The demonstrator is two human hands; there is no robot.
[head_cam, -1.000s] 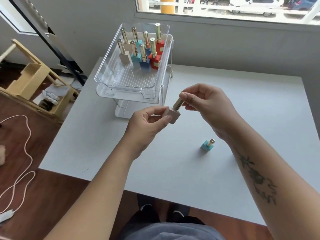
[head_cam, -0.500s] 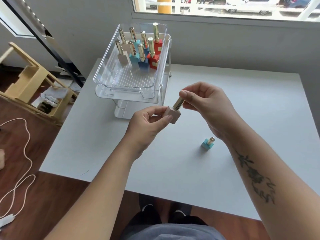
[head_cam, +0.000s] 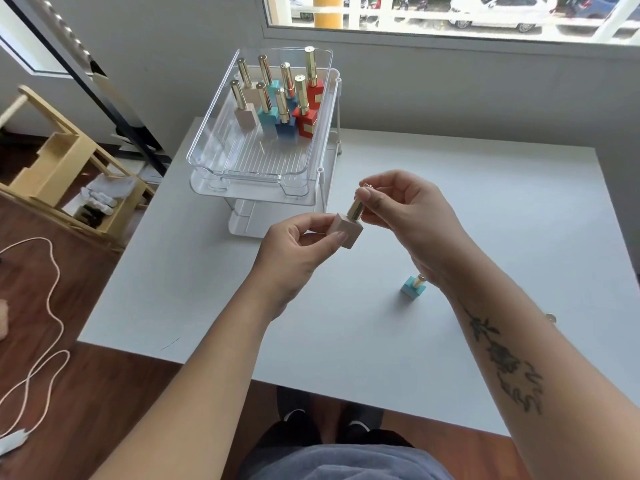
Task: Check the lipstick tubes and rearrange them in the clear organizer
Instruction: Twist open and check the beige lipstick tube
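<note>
lipstick tubes [head_cam: 285,128], eight in number, were seen standing upright at the far end of the upper tray of the clear organizer [head_cam: 239,175], with gold caps over bases of beige, teal, blue and red, two of each colour. a ninth, the beige tube [head_cam: 348,233], was held tilted above the desk [head_cam: 485,202], in front of the organizer and apart from it. its square base was pinched in the grip of the left hand [head_cam: 298,251], and its gold cap was grasped in the grip of the right hand [head_cam: 408,216], whose fingertips hid the upper end of the cap. a teal tube [head_cam: 412,289] stood on the desk just beside the right wrist, and its cap was partly covered by that wrist.

a wooden stand [head_cam: 62,161] and a pale looped cable [head_cam: 52,289] were seen on the wood floor to the left. a window [head_cam: 415,26] was set in the wall beyond the desk, with a white car [head_cam: 502,10] outside.

against the frame a second earlier, little was changed. the beige tube was kept between the same two grips in the same pose, the teal tube was left where it stood, and the eight tubes in the tray were not disturbed. only the view itself was shifted slightly.
</note>
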